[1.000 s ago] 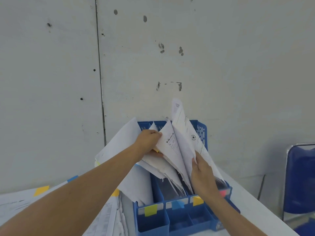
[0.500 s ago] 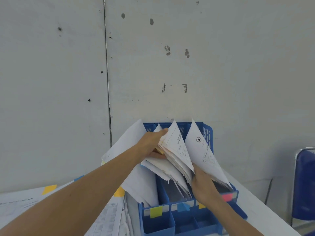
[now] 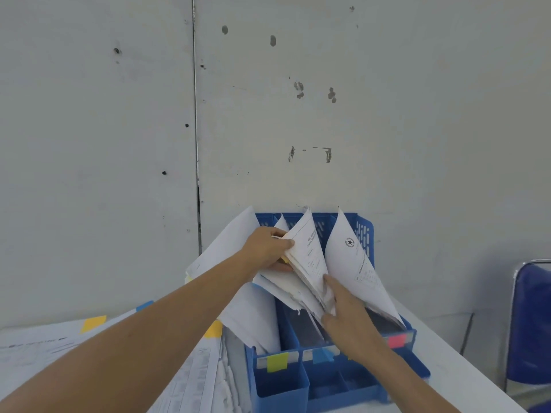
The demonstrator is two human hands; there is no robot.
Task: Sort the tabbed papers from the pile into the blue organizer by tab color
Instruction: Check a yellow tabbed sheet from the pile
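A blue organizer (image 3: 278, 386) stands against the wall, its slots marked by yellow (image 3: 277, 361), blue (image 3: 322, 355) and pink (image 3: 397, 341) labels. My left hand (image 3: 269, 248) grips the upper edge of a thick bundle of white papers (image 3: 310, 263) standing in a middle slot. My right hand (image 3: 346, 314) presses its fingers against the bundle's lower right side. One sheet with a star seal (image 3: 356, 263) leans in the slot to the right. More sheets (image 3: 238, 281) lean out of the leftmost slot.
The pile of tabbed papers (image 3: 89, 338) lies on the white table at left, showing yellow tabs (image 3: 94, 323) and a blue one (image 3: 144, 305). A blue chair (image 3: 532, 323) stands at the right. The grey wall rises directly behind the organizer.
The star-seal sheet has dropped down into the right slot and separated from the bundle. My right hand has slid up against the bundle's side. My left hand keeps its grip.
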